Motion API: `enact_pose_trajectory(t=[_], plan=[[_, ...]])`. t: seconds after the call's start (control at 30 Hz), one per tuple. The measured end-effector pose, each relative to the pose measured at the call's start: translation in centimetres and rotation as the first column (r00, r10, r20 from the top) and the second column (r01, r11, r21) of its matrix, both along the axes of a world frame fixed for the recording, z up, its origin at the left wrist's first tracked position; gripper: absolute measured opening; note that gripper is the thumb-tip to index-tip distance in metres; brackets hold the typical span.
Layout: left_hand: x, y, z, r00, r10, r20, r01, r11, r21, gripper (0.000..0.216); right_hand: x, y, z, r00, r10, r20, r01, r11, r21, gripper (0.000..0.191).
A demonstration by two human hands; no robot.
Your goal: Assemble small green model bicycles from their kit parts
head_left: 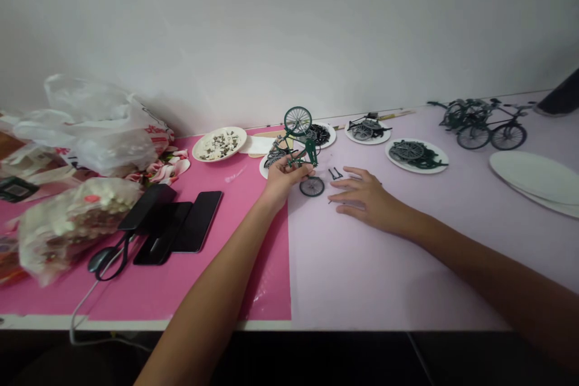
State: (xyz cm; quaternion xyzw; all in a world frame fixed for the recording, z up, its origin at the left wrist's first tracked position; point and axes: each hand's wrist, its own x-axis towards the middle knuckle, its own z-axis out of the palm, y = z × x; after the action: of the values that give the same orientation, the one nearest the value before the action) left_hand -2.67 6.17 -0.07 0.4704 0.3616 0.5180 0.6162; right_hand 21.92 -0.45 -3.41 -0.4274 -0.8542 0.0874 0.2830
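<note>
My left hand [286, 180] grips a small green model bicycle [310, 148] by its frame. The model is tipped up on end, one wheel high and the other low near the table. Over the lilac part of the table, my right hand [368, 200] is spread with its fingers apart, palm down. Two small dark forked parts [335, 174] lie just beyond its fingertips, and a tiny dark piece is by the fingers. Whether the fingertips touch the table I cannot tell. Behind the held model, a plate [263, 170] with grey wheels is partly hidden by my left hand.
Plates of model parts stand along the back, among them a plate of wheels and green pieces [442, 167]. Finished model bicycles [492, 132] and bare white plates [538, 176] are at right. Left are phones [199, 223], a plastic bag [97, 132] and a plate of pale bits [198, 152].
</note>
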Motion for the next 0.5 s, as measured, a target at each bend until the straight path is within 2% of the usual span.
enact_pose_trajectory(t=[0.13,0.27,0.5], plan=[[0.0,0.0,-0.3,0.999,-0.036,-0.017,0.036,0.999,0.028,0.061,0.7,0.6,0.0,0.999,-0.031,-0.039,0.033,0.997,0.063,0.012],[0.0,-0.1,-0.1,0.999,-0.04,-0.025,0.041,0.999,0.023,0.062,1.3,1.0,0.2,0.997,-0.077,-0.015,0.077,0.997,0.016,0.011],[-0.2,0.0,0.3,1.0,-0.014,-0.019,0.014,1.0,0.017,0.065,1.2,1.3,0.2,0.998,-0.019,0.066,0.019,1.0,0.008,0.018]])
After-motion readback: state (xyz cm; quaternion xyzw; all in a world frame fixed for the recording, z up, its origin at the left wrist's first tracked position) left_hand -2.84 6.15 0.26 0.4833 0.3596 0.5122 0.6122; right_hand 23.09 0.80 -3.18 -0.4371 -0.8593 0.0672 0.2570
